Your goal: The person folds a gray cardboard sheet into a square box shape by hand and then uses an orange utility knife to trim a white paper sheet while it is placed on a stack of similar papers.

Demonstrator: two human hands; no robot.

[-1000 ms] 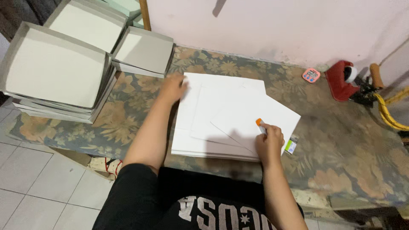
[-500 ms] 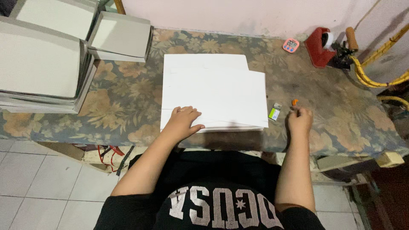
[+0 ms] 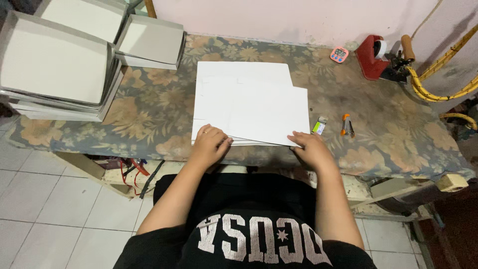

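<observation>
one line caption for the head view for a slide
Both hands rest on the near edge of stacked white sheets on a floral table.

Shallow grey cardboard box trays (image 3: 55, 65) are sitting stacked at the upper left of the frame, on a floral-patterned tablecloth (image 3: 159, 107). A small pink digital timer (image 3: 339, 54) and a red tape dispenser (image 3: 372, 56) are lying at upper right, beside yellow hoses (image 3: 438, 89). An orange utility knife (image 3: 346, 124) is resting right of centre.

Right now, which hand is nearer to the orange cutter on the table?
Right. The right hand rests on the sheets' near corner, just left of the orange cutter. The left hand lies at the stack's opposite near edge, farther away.
</observation>
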